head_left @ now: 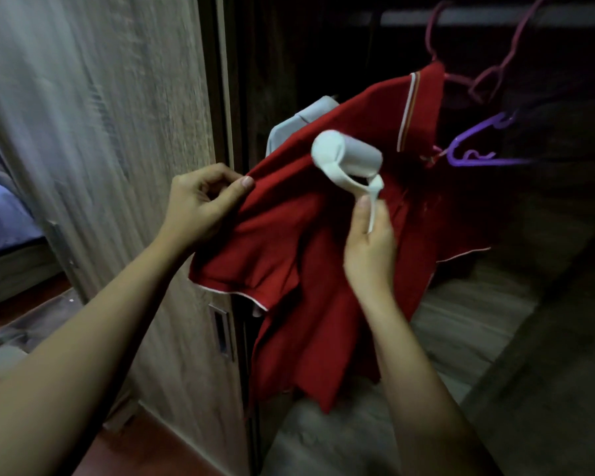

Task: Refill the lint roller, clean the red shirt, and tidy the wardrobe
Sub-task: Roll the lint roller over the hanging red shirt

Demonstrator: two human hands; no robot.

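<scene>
Left hand [200, 204]: fingers curled, thumb pinching a fold of the red polo shirt [306, 269] at the shoulder. Right hand [370, 249]: fingers wrapped round the thin handle of the white lint roller [346, 158], roll just above the thumb, over the shirt's chest; blurred, contact unclear. Farther up and right of the fingers, a purple hanger [478, 146]. Beyond the roller, a grey garment [299, 121]. Left of the left hand, the wardrobe door [117, 132].
</scene>
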